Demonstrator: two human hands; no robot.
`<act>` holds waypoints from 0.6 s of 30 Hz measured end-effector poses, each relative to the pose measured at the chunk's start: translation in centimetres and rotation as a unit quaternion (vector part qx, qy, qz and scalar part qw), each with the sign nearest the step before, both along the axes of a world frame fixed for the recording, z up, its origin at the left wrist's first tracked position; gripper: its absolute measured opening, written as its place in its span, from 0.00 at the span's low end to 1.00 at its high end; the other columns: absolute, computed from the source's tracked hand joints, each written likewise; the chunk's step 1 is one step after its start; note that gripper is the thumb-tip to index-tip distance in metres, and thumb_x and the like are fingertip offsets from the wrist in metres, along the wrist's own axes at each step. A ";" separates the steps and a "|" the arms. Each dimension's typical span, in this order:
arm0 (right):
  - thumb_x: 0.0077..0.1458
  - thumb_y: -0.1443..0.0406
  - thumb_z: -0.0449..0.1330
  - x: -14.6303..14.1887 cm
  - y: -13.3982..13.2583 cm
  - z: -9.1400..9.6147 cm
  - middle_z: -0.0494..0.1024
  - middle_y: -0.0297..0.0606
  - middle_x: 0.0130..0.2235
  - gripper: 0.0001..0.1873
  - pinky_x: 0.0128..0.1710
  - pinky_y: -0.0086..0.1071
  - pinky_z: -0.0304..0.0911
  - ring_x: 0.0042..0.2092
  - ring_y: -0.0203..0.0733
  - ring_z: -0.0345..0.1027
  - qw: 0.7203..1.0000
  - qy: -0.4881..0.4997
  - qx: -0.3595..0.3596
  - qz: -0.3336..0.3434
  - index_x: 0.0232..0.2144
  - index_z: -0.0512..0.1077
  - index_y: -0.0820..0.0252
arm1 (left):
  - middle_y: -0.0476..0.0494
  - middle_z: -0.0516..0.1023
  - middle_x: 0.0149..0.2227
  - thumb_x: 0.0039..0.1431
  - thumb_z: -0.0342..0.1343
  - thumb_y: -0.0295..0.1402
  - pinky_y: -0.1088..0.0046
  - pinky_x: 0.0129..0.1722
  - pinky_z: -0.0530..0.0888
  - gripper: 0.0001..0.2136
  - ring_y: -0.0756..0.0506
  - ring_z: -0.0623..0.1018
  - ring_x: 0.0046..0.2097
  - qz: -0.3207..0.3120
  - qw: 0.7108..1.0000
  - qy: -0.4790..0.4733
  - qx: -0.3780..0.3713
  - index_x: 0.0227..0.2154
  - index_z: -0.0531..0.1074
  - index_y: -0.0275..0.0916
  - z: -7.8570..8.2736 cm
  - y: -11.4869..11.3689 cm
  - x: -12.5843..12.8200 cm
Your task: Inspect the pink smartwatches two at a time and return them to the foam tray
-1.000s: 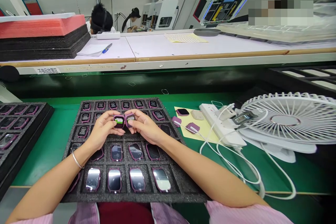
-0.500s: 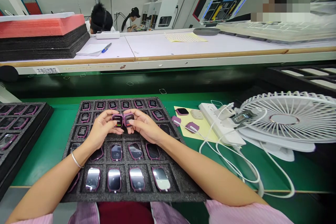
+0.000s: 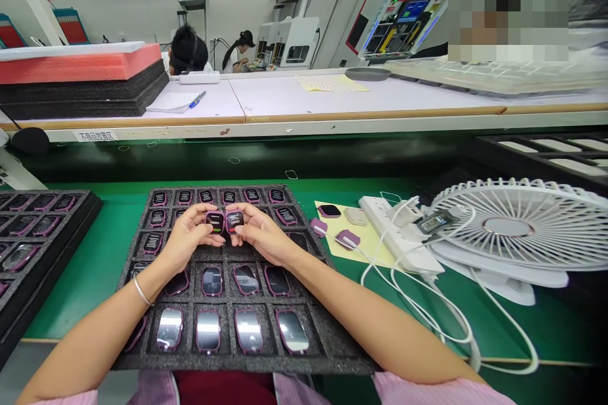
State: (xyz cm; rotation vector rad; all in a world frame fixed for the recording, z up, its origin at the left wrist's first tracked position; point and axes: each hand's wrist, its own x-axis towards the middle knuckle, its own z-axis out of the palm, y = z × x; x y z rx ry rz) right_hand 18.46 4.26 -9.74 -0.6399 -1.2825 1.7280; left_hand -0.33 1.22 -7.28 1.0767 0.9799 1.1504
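Note:
My left hand (image 3: 187, 237) pinches a small purple-cased watch body (image 3: 215, 221) with a lit screen. My right hand (image 3: 263, 234) pinches a second one (image 3: 234, 220) right beside it. Both are held side by side, screens up, just above the middle of a black foam tray (image 3: 327, 342). The tray holds several rows of the same purple watch bodies (image 3: 247, 330), the near ones with dark glossy screens, the far ones with lit text.
A second foam tray (image 3: 76, 215) of watch bodies lies at the left. To the right are a yellow sheet (image 3: 365, 243) with loose watch bodies, a white power strip (image 3: 396, 237) with white cables, and a white fan (image 3: 513, 228). Other people sit behind the far bench (image 3: 332, 98).
The two watch bodies stay held side by side; their screens show slightly different content. The view has tilted a little, so everything sits lower in the picture. My hands have barely moved.

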 end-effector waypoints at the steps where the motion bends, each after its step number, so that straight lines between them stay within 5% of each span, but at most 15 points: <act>1: 0.48 0.68 0.65 0.0 0.0 0.0 0.74 0.33 0.34 0.21 0.29 0.30 0.63 0.27 0.34 0.70 1.000 0.001 -0.002 -0.003 0.46 0.70 0.57 | 0.47 0.77 0.38 0.49 0.61 0.30 0.68 0.34 0.81 0.18 0.48 0.82 0.29 0.001 1.000 -0.002 0.003 0.45 0.69 0.39 0.0 0.0 0.0; 9: 0.49 0.68 0.67 0.1 0.6 1.0 0.76 0.35 0.37 0.25 0.31 0.30 0.65 0.31 0.36 0.72 1.000 0.023 -0.009 -0.010 0.50 0.69 0.56 | 0.46 0.78 0.35 0.50 0.65 0.39 0.70 0.30 0.79 0.20 0.49 0.80 0.26 0.018 0.999 0.009 0.029 0.44 0.69 0.38 1.0 0.1 -0.2; 18: 0.54 0.65 0.66 1.1 -0.2 5.3 0.71 0.40 0.52 0.30 0.45 0.38 0.70 0.41 0.39 0.76 0.998 0.003 0.063 0.022 0.59 0.65 0.48 | 0.43 0.75 0.45 0.47 0.65 0.29 0.71 0.34 0.78 0.24 0.51 0.79 0.31 0.007 0.993 0.053 0.110 0.49 0.68 0.40 5.6 -1.8 -1.4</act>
